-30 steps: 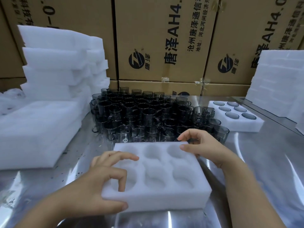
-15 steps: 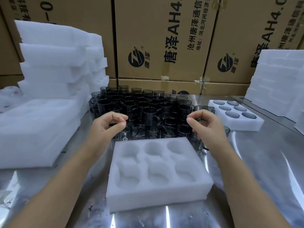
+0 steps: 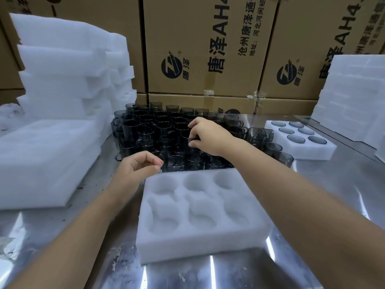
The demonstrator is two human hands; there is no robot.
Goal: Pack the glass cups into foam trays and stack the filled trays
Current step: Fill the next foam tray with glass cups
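Boxes (image 3: 204, 49) printed "唐泽 AH4" back the glass cups (image 3: 145, 132). Left hand (image 3: 133, 172) fingers loosely curled, empty; right hand (image 3: 210, 136) fingers curl over the cups, grip unclear.

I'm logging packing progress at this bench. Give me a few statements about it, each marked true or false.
1. The near foam tray has cups in its pockets. False: all six pockets are empty.
2. The far foam tray, on the right, holds six cups. True.
3. The right hand is over the loose glass cups. True.
4. The left hand holds a cup. False: it holds nothing and hovers at the near edge of the cups.
5. Cardboard boxes stand behind the cups. True.
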